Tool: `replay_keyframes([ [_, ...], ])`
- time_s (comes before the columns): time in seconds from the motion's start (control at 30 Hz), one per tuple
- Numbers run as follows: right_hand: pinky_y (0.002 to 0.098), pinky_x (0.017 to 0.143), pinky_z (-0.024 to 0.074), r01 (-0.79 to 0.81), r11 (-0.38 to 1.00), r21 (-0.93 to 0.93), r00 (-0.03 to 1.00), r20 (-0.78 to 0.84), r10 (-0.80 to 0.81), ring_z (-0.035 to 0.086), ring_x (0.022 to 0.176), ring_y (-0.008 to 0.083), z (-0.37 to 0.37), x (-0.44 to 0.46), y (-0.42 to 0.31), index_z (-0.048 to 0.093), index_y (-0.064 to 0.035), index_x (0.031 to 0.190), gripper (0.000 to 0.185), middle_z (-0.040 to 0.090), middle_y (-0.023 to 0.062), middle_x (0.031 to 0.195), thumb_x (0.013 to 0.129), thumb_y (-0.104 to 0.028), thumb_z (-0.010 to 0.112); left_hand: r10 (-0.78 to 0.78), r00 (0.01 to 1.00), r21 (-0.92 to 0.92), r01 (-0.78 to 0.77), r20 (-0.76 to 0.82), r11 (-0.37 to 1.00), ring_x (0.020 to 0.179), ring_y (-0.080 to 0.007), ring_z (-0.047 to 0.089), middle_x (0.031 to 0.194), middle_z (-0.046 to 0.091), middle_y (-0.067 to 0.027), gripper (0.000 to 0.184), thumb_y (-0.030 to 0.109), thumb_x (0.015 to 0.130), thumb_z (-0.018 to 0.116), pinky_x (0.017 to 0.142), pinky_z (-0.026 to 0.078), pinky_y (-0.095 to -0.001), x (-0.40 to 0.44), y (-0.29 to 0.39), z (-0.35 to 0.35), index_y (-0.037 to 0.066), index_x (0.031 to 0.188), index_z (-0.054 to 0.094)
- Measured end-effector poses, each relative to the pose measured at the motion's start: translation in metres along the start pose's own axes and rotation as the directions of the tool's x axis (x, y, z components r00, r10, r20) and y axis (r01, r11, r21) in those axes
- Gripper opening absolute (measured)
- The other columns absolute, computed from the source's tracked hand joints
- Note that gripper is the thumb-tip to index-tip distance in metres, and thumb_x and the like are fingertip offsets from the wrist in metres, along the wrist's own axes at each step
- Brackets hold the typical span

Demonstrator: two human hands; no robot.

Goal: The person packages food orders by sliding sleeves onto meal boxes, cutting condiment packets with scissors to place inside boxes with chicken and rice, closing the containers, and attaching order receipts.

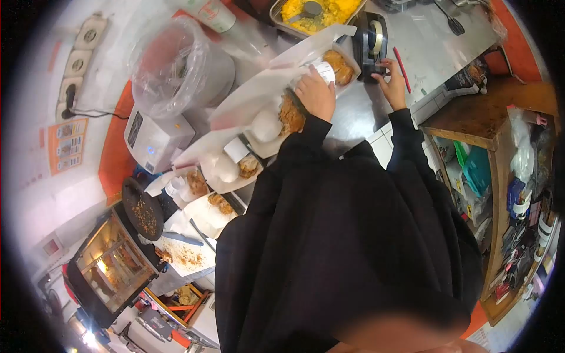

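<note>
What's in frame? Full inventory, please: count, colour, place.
Counter: 1, silver, top
Food boxes: about five, white, diagonal row
Fried pieces: several, brown, in boxes
Paper disc: 1, white, top box
Tape dispenser: 1, black, beside top box
Pen: 1, red, right of dispenser
Tray: 1, silver, yellow food inside, top
Spatula: 1, black, top right
Lined bin: 1, white, upper left
Boxy machine: 1, white, below bin
Lit cabinet: 1, dark, lower left
Shelving: 1, brown, right
Left hand: 1, bare, at disc
Right hand: 1, bare, at dispenser
</note>
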State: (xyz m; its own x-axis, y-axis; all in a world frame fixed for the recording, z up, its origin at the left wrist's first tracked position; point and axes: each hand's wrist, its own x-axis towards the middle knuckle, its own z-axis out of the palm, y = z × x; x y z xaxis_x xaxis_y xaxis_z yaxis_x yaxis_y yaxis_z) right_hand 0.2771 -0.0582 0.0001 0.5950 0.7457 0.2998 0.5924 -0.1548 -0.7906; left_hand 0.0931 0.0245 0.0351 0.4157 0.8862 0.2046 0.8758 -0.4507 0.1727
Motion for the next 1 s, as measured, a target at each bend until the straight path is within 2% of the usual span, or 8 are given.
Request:
replay_keyframes([
  [0.2, 0.0284, 0.068, 0.0445, 0.031, 0.997, 0.077, 0.998, 0.059, -0.035, 0.059, 0.082, 0.0201, -0.012, 0.040, 0.031, 0.046, -0.0060, 0.098, 0.042, 0.060, 0.0077, 0.087, 0.063, -0.008, 0.070, -0.247, 0.946, -0.565, 0.323, 0.209, 0.760, 0.097, -0.0336, 0.046, 0.106, 0.048, -0.0198, 0.058, 0.004, 0.071, 0.058, 0.078, 0.038, -0.0404, 0.021, 0.024, 0.015, 0.002, 0.122, 0.031],
  [0.27, 0.0278, 0.066, 0.0441, 0.082, 0.988, 0.134, 0.992, 0.085, -0.094, 0.059, 0.077, 0.0189, -0.017, 0.061, 0.046, 0.048, -0.0062, 0.095, 0.040, 0.060, 0.0073, 0.084, 0.062, -0.007, 0.071, -0.178, 0.971, -0.637, 0.038, -0.157, 0.770, 0.100, -0.0368, 0.043, 0.107, 0.047, -0.0198, 0.051, -0.003, 0.073, 0.051, 0.082, 0.036, -0.0405, 0.022, 0.047, -0.003, 0.002, 0.121, 0.032],
  [0.43, 0.0216, 0.055, 0.0411, 0.017, 0.975, 0.222, 0.957, 0.278, -0.080, 0.055, 0.067, 0.0102, -0.056, 0.114, 0.054, 0.047, -0.0047, 0.093, 0.034, 0.058, 0.0048, 0.076, 0.066, -0.004, 0.068, 0.088, 0.983, -0.659, -0.175, -0.164, 0.731, 0.105, -0.0374, 0.040, 0.112, 0.043, -0.0205, 0.047, -0.003, 0.073, 0.049, 0.089, 0.034, -0.0368, -0.011, 0.145, 0.016, 0.002, 0.118, 0.039],
  [0.5, 0.0214, 0.054, 0.0409, -0.001, 0.955, 0.297, 0.936, 0.336, -0.103, 0.054, 0.066, 0.0098, -0.076, 0.133, 0.049, 0.047, -0.0048, 0.093, 0.034, 0.057, 0.0046, 0.076, 0.066, -0.003, 0.067, -0.207, 0.978, -0.742, 0.165, 0.036, 0.650, 0.105, -0.0375, 0.040, 0.114, 0.042, -0.0204, 0.048, -0.002, 0.073, 0.050, 0.089, 0.034, -0.0368, -0.034, 0.164, 0.080, 0.004, 0.119, 0.039],
  [0.63, 0.0230, 0.055, 0.0414, 0.087, 0.922, 0.378, 0.885, 0.395, -0.246, 0.052, 0.062, 0.0125, -0.074, 0.150, 0.045, 0.047, -0.0044, 0.095, 0.034, 0.053, 0.0048, 0.072, 0.066, -0.004, 0.066, -0.380, 0.904, -0.616, 0.415, 0.197, 0.669, 0.110, -0.0362, 0.037, 0.122, 0.037, -0.0182, 0.050, 0.001, 0.069, 0.056, 0.088, 0.036, -0.0370, -0.039, 0.179, 0.097, 0.008, 0.117, 0.043],
  [0.87, 0.0278, 0.056, 0.0445, 0.335, 0.809, 0.482, 0.756, 0.375, -0.536, 0.054, 0.076, 0.0159, -0.029, 0.130, 0.056, 0.046, -0.0028, 0.102, 0.041, 0.052, 0.0112, 0.084, 0.067, -0.009, 0.067, -0.474, 0.875, -0.191, 0.485, 0.100, 0.853, 0.106, -0.0354, 0.038, 0.124, 0.033, -0.0160, 0.044, 0.006, 0.063, 0.065, 0.087, 0.033, -0.0444, -0.005, 0.189, 0.071, 0.008, 0.105, 0.050],
  [0.97, 0.0293, 0.060, 0.0447, -0.343, 0.862, 0.373, 0.566, 0.814, -0.126, 0.057, 0.062, 0.0212, -0.068, 0.199, 0.045, 0.058, -0.0020, 0.083, 0.019, 0.058, 0.0102, 0.070, 0.070, -0.013, 0.064, -0.368, 0.927, -0.338, 0.326, -0.067, 0.883, 0.101, -0.0342, 0.041, 0.119, 0.035, -0.0167, 0.036, 0.006, 0.067, 0.063, 0.084, 0.035, -0.0420, -0.009, 0.181, 0.072, 0.006, 0.101, 0.051],
  [1.0, 0.0286, 0.057, 0.0446, -0.256, 0.877, 0.406, 0.736, 0.671, -0.096, 0.056, 0.057, 0.0204, -0.072, 0.229, 0.051, 0.059, -0.0019, 0.078, 0.015, 0.057, 0.0099, 0.064, 0.071, -0.014, 0.063, -0.359, 0.931, -0.345, 0.315, -0.071, 0.884, 0.101, -0.0342, 0.041, 0.119, 0.035, -0.0167, 0.036, 0.006, 0.067, 0.063, 0.084, 0.035, -0.0420, -0.007, 0.182, 0.066, 0.006, 0.101, 0.051],
])
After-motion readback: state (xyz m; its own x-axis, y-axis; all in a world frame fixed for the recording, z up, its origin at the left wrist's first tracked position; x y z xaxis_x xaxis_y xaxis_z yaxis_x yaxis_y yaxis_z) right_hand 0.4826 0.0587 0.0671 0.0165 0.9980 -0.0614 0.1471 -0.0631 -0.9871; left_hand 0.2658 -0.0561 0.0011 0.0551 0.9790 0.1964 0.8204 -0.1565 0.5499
